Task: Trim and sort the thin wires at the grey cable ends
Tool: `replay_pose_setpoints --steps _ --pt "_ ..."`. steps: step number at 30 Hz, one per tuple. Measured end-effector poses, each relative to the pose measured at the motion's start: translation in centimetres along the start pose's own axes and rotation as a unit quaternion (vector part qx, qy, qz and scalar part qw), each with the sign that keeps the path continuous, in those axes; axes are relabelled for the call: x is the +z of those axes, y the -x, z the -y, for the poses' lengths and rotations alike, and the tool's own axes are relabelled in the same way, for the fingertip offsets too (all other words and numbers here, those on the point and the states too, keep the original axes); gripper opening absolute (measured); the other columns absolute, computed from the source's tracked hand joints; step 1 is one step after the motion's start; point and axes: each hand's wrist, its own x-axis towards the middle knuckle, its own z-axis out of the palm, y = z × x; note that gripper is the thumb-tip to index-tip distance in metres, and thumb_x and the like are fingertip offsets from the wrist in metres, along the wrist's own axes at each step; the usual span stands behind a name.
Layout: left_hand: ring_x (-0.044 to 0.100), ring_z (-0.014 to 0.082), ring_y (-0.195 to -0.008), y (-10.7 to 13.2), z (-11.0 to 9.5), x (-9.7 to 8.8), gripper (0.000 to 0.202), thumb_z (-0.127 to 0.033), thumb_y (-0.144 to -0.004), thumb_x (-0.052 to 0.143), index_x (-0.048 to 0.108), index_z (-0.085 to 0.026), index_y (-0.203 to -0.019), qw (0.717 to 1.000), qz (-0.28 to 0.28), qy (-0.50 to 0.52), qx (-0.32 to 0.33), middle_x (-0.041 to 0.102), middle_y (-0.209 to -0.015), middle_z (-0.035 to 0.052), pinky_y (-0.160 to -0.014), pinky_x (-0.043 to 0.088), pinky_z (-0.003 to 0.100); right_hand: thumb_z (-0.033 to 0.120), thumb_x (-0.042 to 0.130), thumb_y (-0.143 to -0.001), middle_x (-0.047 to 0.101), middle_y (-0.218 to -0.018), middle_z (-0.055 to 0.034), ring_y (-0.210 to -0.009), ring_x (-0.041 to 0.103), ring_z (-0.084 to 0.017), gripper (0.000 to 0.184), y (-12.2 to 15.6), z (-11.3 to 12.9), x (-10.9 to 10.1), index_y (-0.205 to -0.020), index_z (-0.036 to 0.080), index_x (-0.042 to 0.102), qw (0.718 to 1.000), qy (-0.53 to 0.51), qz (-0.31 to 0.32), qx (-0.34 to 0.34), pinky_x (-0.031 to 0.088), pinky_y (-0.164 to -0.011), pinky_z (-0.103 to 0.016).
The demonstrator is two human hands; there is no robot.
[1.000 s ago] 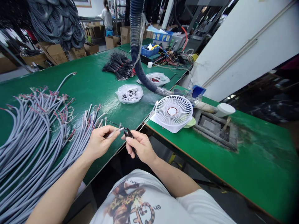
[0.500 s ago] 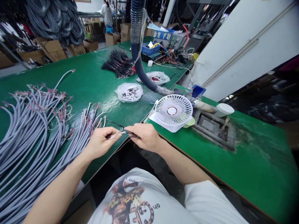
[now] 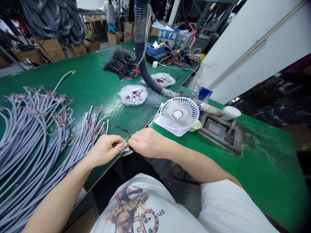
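The right hand (image 3: pixel 148 143) hides most of the dark metal snips (image 3: pixel 127 151); grey sheathed cables (image 3: pixel 29 136) run past the left edge; the clear plastic bag's (image 3: pixel 133 95) contents are too small to tell.

Green-topped workbench (image 3: pixel 92 71): clear plastic bag (image 3: pixel 132 95) of small black parts mid-bench. Left of bag, grey sheathed cables (image 3: pixel 29 136) fanned out. Beyond bag, bundled black wires (image 3: pixel 120 64). Right of bag, second clear bag (image 3: pixel 160 79); further right, on adjoining green bench (image 3: pixel 257 174), white desk fan (image 3: pixel 179 113).

Two hands (image 3: pixel 104 149) — one white desk fan (image 3: pixel 179 113) — two plastic bags (image 3: pixel 132 95)
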Motion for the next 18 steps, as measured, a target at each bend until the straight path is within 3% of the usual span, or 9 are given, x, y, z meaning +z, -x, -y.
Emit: replay_pose_setpoints --steps 4,6,8,12,14,15,16,17,18 --pt "0.037 0.0085 -0.054 0.1 0.2 -0.4 0.035 -0.039 -0.087 0.051 0.059 -0.013 -0.064 1.0 0.013 0.023 0.011 0.044 -0.056 -0.0029 -0.051 0.03 0.019 0.016 0.049 -0.081 0.061 -0.07 -0.0026 -0.06 0.05 -0.011 0.011 -0.2 -1.3 0.6 -0.076 0.015 0.059 0.981 -0.186 0.001 0.047 0.031 -0.054 -0.023" --pt "0.035 0.008 -0.054 0.1 0.2 -0.7 0.036 -0.039 -0.087 0.052 0.058 -0.013 -0.063 0.999 0.013 0.031 0.016 0.042 -0.055 -0.0034 -0.051 0.029 0.019 0.015 0.049 -0.078 0.06 -0.066 0.0 -0.059 0.05 -0.009 0.012 -0.4 -2.0 1.5 -0.074 0.015 0.061 0.936 -0.339 -0.02 0.088 0.034 -0.056 -0.021" --pt "0.037 0.0082 -0.055 0.1 0.3 -0.8 0.035 -0.039 -0.087 0.053 0.06 -0.013 -0.064 0.999 0.004 0.034 0.02 0.045 -0.056 -0.0027 -0.052 0.031 0.02 0.018 0.052 -0.076 0.053 -0.057 0.0035 -0.052 0.044 -0.007 0.011 -0.7 -2.2 2.9 -0.072 0.014 0.062 0.856 -0.493 -0.04 0.148 0.034 -0.052 -0.02" --pt "0.044 0.0093 -0.056 -0.2 0.6 -0.6 0.029 -0.037 -0.084 0.057 0.066 -0.012 -0.071 0.995 -0.077 0.061 0.011 0.054 -0.06 -0.0002 -0.054 0.034 0.02 0.029 0.065 -0.068 0.041 -0.043 0.0094 -0.036 0.03 -0.004 0.016 -1.7 -0.6 6.1 -0.07 0.014 0.059 0.624 -0.733 -0.079 0.259 0.023 -0.039 -0.019" --pt "0.048 0.0104 -0.057 -0.4 0.6 -0.4 0.028 -0.037 -0.083 0.058 0.067 -0.013 -0.074 0.988 -0.127 0.086 -0.003 0.059 -0.062 0.0011 -0.055 0.037 0.021 0.029 0.065 -0.067 0.037 -0.039 0.0107 -0.032 0.028 -0.004 0.017 -2.2 0.7 6.9 -0.069 0.014 0.058 0.533 -0.797 -0.097 0.267 0.022 -0.037 -0.02" --pt "0.051 0.011 -0.059 -0.5 0.6 -0.4 0.027 -0.037 -0.082 0.059 0.067 -0.013 -0.075 0.985 -0.142 0.098 -0.009 0.061 -0.064 0.0016 -0.057 0.038 0.021 0.029 0.065 -0.068 0.036 -0.038 0.0111 -0.031 0.028 -0.004 0.017 -2.4 1.2 6.9 -0.069 0.014 0.057 0.511 -0.81 -0.112 0.265 0.023 -0.037 -0.02" --pt "0.052 0.0112 -0.059 -0.6 0.6 -0.5 0.027 -0.038 -0.082 0.059 0.067 -0.013 -0.074 0.983 -0.147 0.108 -0.013 0.061 -0.064 0.0015 -0.058 0.039 0.021 0.029 0.064 -0.07 0.035 -0.037 0.0113 -0.031 0.028 -0.004 0.016 -2.5 1.6 6.7 -0.069 0.015 0.058 0.507 -0.809 -0.132 0.265 0.024 -0.038 -0.02" --pt "0.051 0.0108 -0.058 -0.7 0.7 -0.5 0.028 -0.038 -0.082 0.058 0.066 -0.013 -0.072 0.982 -0.146 0.116 -0.019 0.06 -0.062 0.0009 -0.057 0.039 0.021 0.029 0.064 -0.072 0.034 -0.037 0.0112 -0.032 0.028 -0.004 0.016 -2.5 1.8 6.2 -0.07 0.015 0.058 0.523 -0.794 -0.155 0.267 0.024 -0.038 -0.02" --pt "0.048 0.0098 -0.055 -0.7 0.7 -0.7 0.029 -0.038 -0.083 0.058 0.064 -0.013 -0.069 0.982 -0.14 0.122 -0.025 0.058 -0.059 -0.0003 -0.055 0.038 0.02 0.03 0.063 -0.074 0.036 -0.039 0.0104 -0.034 0.029 -0.004 0.016 -2.4 1.8 5.7 -0.071 0.014 0.06 0.557 -0.763 -0.182 0.273 0.026 -0.039 -0.02"
